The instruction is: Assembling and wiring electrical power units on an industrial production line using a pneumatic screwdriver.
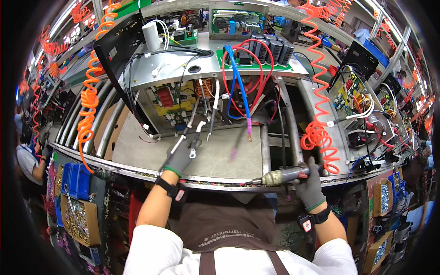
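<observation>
My left hand (178,156), in a grey glove with a green cuff, is closed at the front of an open metal chassis (158,82). It grips a white-sleeved cable (176,145); a second cable with a ring terminal (193,153) lies against its fingers. In my gloved right hand (311,187) is a power screwdriver (282,176), lying level above the bench's front rail with its bit toward the left. A blue cable (244,98) with a pink sleeve hangs from the chassis, beside looped red cables (223,68). Inside the chassis, a copper coil (204,87) shows.
Coiled orange air hoses (89,105) hang on both sides, one coil (318,137) close to my right hand. Metal rollers (291,123) flank the board (220,158) under the chassis. Another opened unit (366,114) stands at right. Boxes of screws (79,220) sit below, left and right.
</observation>
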Motion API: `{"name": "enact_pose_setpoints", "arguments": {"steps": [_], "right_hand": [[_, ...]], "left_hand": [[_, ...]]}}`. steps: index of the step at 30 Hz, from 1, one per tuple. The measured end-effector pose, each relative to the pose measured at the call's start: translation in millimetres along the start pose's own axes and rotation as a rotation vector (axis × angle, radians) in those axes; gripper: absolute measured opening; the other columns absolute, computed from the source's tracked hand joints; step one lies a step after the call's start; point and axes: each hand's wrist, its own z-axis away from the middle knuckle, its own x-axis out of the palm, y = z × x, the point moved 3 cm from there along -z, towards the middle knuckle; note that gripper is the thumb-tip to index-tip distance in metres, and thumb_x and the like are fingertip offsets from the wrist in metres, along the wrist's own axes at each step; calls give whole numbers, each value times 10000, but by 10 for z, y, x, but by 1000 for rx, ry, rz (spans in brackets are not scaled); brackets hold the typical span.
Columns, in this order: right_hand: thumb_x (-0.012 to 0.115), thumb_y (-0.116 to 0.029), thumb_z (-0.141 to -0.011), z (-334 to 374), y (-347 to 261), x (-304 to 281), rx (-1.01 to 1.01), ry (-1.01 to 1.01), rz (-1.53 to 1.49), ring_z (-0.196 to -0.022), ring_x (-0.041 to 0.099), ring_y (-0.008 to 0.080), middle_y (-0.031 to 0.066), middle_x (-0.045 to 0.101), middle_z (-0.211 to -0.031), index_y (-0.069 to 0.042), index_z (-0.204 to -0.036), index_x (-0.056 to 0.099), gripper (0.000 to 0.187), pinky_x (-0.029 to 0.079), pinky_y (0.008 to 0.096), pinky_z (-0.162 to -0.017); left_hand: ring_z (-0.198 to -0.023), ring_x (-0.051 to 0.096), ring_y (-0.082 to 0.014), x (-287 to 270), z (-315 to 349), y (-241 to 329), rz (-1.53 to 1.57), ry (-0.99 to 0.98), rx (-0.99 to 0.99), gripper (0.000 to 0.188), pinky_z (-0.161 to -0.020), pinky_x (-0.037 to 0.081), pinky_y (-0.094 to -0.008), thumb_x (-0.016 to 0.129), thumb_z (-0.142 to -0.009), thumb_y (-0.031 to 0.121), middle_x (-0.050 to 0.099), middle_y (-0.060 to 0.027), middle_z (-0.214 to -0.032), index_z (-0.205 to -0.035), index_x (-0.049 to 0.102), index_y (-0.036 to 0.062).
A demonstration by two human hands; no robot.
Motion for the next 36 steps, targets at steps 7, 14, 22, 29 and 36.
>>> {"name": "enact_pose_setpoints", "arguments": {"steps": [7,14,22,29,36], "right_hand": [[605,-372,-972,-180,493,593,-114,-279,433,-923,588,173,56,570,-1012,-85,-1181,528,362,551,344,-726],[560,-461,-981,-151,568,699,194,-88,162,-945,616,198,63,568,-1025,-101,-1105,550,381,578,372,-742],[580,-423,-976,147,146,700,168,-323,967,-732,601,98,22,634,-894,-42,-1164,611,426,502,259,-622],[635,-194,-920,-169,-432,1227,-862,-505,1413,-880,651,295,125,671,-961,-37,-1106,638,243,510,381,-766],[602,-212,-880,-974,-634,1973,-1150,-415,1986,-1077,584,404,203,543,-1274,-72,-1259,515,414,491,488,-882]], "left_hand": [[-926,657,-287,325,34,207,191,-358,140,343,-804,498,-390,632,-910,387,708,-136,-1012,-1055,718,88],[-819,653,-226,948,-126,849,509,-772,195,405,-724,505,-348,589,-935,367,688,-132,-853,-1000,675,-23],[-777,602,-171,509,-322,323,398,-520,-26,349,-705,507,-315,623,-943,289,641,-93,-839,-1083,643,-30],[-809,649,-225,272,-200,274,-4,-318,151,395,-729,520,-352,695,-881,319,675,-130,-878,-1173,675,54],[-757,603,-204,188,-114,96,236,-243,57,366,-676,491,-332,702,-884,345,637,-90,-822,-1056,707,21]]}}
